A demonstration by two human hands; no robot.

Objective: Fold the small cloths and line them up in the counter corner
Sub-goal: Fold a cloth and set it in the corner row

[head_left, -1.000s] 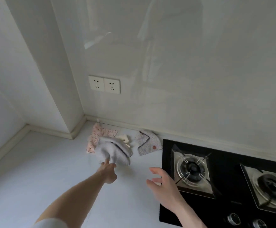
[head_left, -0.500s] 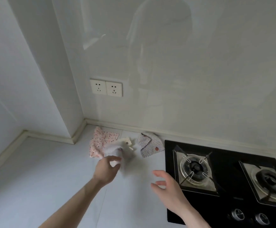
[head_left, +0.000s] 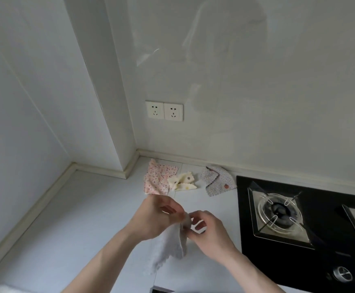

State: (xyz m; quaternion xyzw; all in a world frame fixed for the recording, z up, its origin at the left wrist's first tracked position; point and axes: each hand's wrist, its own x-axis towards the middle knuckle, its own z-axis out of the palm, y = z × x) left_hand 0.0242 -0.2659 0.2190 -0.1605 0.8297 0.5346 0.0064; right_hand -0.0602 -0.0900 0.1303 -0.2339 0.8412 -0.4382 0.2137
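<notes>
Cloth: grey cloth [head_left: 172, 244] hangs over the counter, at 6 o'clock from the corner.
Hands: your left hand [head_left: 153, 216] and right hand [head_left: 210, 235] pinch its top edge.
Handling: light, limp; take corners.

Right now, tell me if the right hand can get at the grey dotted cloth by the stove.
Probably not yet: the right hand and left hand both pinch the pale grey cloth. The path to the dotted cloth looks open once it lets go.
</notes>
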